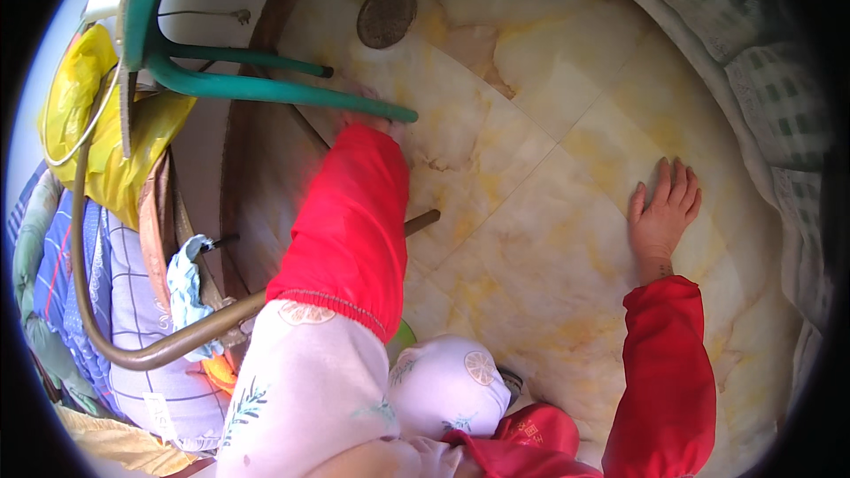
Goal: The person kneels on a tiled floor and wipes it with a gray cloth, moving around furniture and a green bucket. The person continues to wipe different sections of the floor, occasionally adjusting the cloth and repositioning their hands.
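Note:
My left hand [375,121] reaches down to the marbled floor, beneath the green tubular legs [279,89] of a chair or stool. One leg crosses in front of it and hides most of the fingers, so what they hold, if anything, cannot be told. A red oversleeve [355,212] covers that forearm, over a pale printed sleeve [312,378]. My right hand [664,206] rests on the floor [531,232] at the right, empty, with the thumb spread from the fingers. Another red oversleeve [667,372] covers that arm.
A bent brown metal tube frame [166,352] stands at left. Behind it are a yellow plastic bag [106,139], folded bedding [139,292] and a light blue cloth [189,285]. A round brown disc [387,16] lies on the floor. Green checked fabric [783,93] hangs at right.

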A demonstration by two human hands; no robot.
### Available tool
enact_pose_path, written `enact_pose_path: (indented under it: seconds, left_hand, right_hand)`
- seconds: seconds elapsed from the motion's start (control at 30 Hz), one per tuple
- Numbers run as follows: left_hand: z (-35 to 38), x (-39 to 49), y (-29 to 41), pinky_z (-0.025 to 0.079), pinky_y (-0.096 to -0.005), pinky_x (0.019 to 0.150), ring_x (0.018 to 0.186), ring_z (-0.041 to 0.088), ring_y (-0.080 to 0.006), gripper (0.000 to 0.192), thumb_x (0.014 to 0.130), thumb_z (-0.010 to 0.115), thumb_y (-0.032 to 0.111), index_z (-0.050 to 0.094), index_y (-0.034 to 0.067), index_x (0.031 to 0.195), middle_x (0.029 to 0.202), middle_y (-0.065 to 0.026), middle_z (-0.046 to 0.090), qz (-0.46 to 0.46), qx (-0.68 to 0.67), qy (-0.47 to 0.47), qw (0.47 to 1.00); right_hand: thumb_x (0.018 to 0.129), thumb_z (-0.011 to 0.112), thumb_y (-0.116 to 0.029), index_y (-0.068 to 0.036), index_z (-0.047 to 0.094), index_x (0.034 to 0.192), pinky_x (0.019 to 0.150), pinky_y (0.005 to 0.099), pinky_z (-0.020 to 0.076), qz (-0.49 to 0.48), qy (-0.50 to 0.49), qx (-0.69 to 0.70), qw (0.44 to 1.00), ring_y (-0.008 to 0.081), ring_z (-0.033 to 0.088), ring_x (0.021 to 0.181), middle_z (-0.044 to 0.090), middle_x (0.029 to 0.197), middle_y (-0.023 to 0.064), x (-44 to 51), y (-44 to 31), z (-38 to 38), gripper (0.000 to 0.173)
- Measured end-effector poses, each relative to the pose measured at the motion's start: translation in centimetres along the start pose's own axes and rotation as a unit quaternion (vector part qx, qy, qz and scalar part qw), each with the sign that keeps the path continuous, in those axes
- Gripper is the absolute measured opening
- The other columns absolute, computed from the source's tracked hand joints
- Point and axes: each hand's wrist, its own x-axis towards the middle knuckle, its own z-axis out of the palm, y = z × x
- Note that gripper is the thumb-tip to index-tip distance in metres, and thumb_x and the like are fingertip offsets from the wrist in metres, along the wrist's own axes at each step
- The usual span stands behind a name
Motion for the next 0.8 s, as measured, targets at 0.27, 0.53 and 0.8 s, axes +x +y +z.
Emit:
enact_pose_path:
  seconds: [0.27,0.53,0.8]
  left_hand:
    - [0.8,-14.3,7.6,0.041,-0.0441,0.093,0.120,0.038,-0.0333,0.061,0.084,0.052,0.019,0.032,0.014,0.141,0.136,-0.0089,0.037,-0.013,-0.020,-0.052,0.998]
    - [-0.5,-26.5,11.1,0.043,-0.0479,0.089,0.113,0.039,-0.0368,0.071,0.078,0.060,0.015,0.030,0.018,0.142,0.133,-0.0088,0.038,0.123,-0.114,0.033,0.985]
    - [3.4,-39.8,11.6,0.043,-0.0479,0.083,0.110,0.041,-0.0342,0.065,0.077,0.057,0.009,0.040,0.021,0.138,0.131,-0.0077,0.040,0.419,-0.121,0.048,0.899]
  right_hand:
    - [0.087,0.053,-0.030,-0.010,0.044,0.131,0.107,0.0523,0.0211,0.002,0.015,0.003,1.000,0.0312,0.031,0.130,0.040,0.137,0.0104,-0.4,-0.1,0.0,0.049]
    - [0.087,0.053,-0.033,-0.009,0.046,0.130,0.106,0.0525,0.0224,-0.001,0.030,-0.002,1.000,0.0326,0.032,0.129,0.043,0.135,0.0118,-0.6,-0.1,-0.6,0.050]
    - [0.091,0.053,-0.027,-0.008,0.046,0.129,0.107,0.0455,0.0241,0.002,0.099,0.305,0.947,0.0363,0.033,0.127,0.038,0.137,0.0187,-3.6,5.2,-1.1,0.043]
